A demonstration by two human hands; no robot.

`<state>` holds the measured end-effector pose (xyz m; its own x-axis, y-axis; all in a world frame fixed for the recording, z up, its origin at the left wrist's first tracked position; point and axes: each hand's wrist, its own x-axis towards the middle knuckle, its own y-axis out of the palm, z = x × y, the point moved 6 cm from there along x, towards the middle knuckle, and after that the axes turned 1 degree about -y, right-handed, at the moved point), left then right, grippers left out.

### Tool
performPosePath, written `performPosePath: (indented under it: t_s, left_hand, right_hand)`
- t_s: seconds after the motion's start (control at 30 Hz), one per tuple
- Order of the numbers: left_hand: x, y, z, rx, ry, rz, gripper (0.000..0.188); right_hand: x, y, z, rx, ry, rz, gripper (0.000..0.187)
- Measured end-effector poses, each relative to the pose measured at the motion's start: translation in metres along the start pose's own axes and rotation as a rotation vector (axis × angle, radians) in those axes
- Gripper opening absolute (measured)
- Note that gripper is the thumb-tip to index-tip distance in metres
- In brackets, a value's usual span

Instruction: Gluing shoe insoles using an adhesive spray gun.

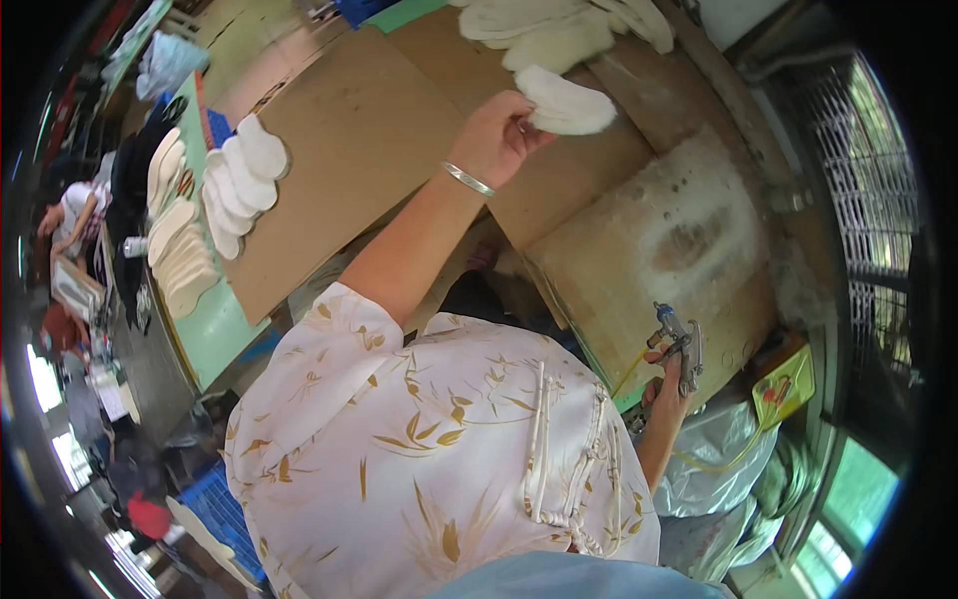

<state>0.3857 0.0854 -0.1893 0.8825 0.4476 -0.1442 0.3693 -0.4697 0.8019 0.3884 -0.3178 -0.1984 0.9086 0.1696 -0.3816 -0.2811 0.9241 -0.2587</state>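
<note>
We see the left hand (496,137) stretched out over the worktop (349,130), its grip closed on the edge of a white insole (567,103) that lies on the brown cardboard sheet covering the surface. A silver bangle (467,179) sits on that wrist. The held insole rests just below a loose heap of more white insoles (559,28) at the far edge of the worktop.

The right hand (667,391) is low at the near right, its grip wrapped round the handle of a metal spray gun (679,339), which stands upright with a yellow hose (631,369) running from it. The gun hangs at the near edge of a stained, pale-crusted board (689,240) that lies to the right of the held insole, well apart from it.

On the left, overlapping rows of white and cream insoles (239,175) lie along the edge of the cardboard and on a green surface (215,334) beside it. Another person (70,215) is at work at the far left.
</note>
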Motion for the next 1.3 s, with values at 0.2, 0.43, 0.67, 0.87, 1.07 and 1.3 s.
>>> performPosePath:
  t_s: [0.2,0.43,0.67,0.87,1.07,1.3]
  left_hand:
    - [0.001,-0.131,-0.165,0.087,0.361,-0.258,0.006]
    - [-0.004,-0.284,-0.358,0.199,0.663,-0.618,0.007]
    - [-0.045,-0.374,-0.355,0.141,0.720,-0.776,0.005]
    - [-0.116,-0.489,-0.243,-0.069,0.584,-1.040,0.003]
    - [-0.107,-0.427,-0.195,0.156,0.448,-1.286,0.032]
    - [-0.053,-0.372,-0.133,0.436,0.231,-1.078,0.031]
  right_hand:
    - [0.008,0.060,0.022,-0.041,0.009,0.159,0.025]
    - [0.015,0.136,0.047,-0.121,0.009,0.221,0.024]
    - [0.016,0.184,0.061,-0.203,0.073,0.191,0.023]
    - [0.023,0.216,0.070,-0.266,0.089,0.283,0.021]
    - [0.023,0.221,0.075,-0.265,0.111,0.212,0.025]
    - [0.042,0.198,0.056,-0.268,0.146,0.112,0.028]
